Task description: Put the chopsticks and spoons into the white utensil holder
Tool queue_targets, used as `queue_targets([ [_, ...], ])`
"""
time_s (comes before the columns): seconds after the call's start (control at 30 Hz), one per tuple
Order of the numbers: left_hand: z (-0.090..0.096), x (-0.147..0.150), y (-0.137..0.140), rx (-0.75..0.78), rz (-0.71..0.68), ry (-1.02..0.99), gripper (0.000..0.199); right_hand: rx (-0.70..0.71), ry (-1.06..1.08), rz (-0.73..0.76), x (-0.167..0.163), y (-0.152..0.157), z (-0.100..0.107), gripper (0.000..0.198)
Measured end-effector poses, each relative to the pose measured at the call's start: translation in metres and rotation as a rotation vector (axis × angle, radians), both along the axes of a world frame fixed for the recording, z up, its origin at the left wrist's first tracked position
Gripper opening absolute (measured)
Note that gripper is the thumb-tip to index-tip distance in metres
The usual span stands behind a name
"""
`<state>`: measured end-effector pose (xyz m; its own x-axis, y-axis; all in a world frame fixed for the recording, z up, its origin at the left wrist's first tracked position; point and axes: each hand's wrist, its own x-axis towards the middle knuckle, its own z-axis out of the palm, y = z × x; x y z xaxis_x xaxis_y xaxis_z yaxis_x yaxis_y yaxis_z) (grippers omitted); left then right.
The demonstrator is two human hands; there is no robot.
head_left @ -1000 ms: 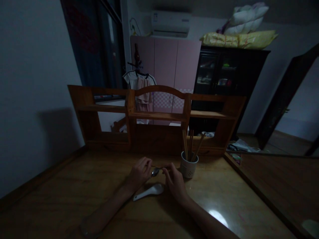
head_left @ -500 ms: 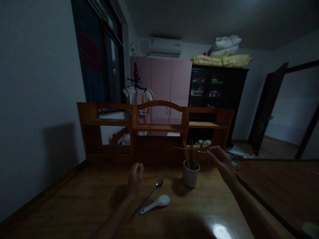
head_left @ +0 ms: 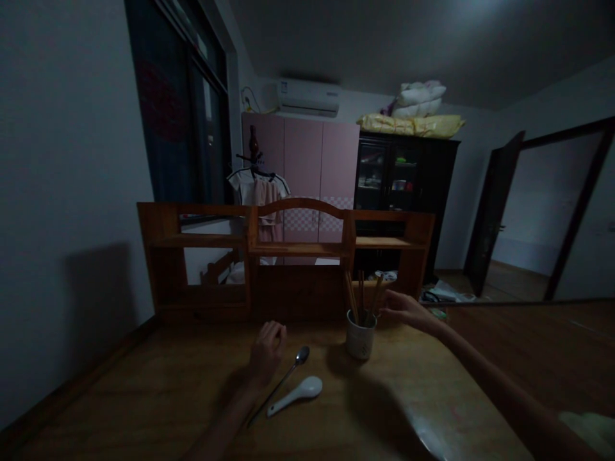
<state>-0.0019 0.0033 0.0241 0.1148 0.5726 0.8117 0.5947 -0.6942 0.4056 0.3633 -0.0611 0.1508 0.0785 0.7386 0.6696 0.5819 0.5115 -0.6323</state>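
A patterned white cup (head_left: 360, 337) stands upright on the wooden table, with several wooden chopsticks (head_left: 361, 298) leaning in it. Just right of its rim is my right hand (head_left: 406, 310), fingers pinched on a thin metal utensil, now mostly hidden; its kind cannot be made out. My left hand (head_left: 267, 351) hovers over the table, fingers curled together, with nothing visible in them. Close beside that hand lies a long-handled metal spoon (head_left: 287, 376), bowl pointing away from me. A white soup spoon (head_left: 298, 394) rests nearer to me, not held.
A wooden shelf unit (head_left: 295, 250) stands along the table's far edge, right behind the cup. To the left is a wall (head_left: 72, 192). Another brown surface (head_left: 523, 358) lies to the right, and a glare spot (head_left: 427, 435) shines on the tabletop (head_left: 144, 384).
My right hand has lowered beside the cup, and the thin utensil it held level above the chopsticks no longer shows clearly. My left hand has moved slightly rightward. The view has shifted a little.
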Motion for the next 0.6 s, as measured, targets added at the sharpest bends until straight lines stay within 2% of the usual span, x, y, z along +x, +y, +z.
queue_targets([
  [0.1,-0.002,-0.002,0.005,-0.001,0.013,0.03,0.025,-0.316,-0.198,0.219,-0.004,0.007,-0.005,0.027],
  [0.2,-0.005,-0.004,0.009,-0.021,0.023,0.032,0.025,-0.448,-0.263,0.265,-0.002,0.012,-0.001,0.028],
  [0.43,-0.01,-0.003,0.012,-0.007,-0.002,0.039,0.024,-0.469,-0.26,0.286,0.002,0.01,-0.008,0.029],
  [0.6,-0.013,-0.001,0.014,-0.024,0.0,0.036,0.021,-0.409,-0.258,0.218,0.009,0.009,-0.012,0.029],
])
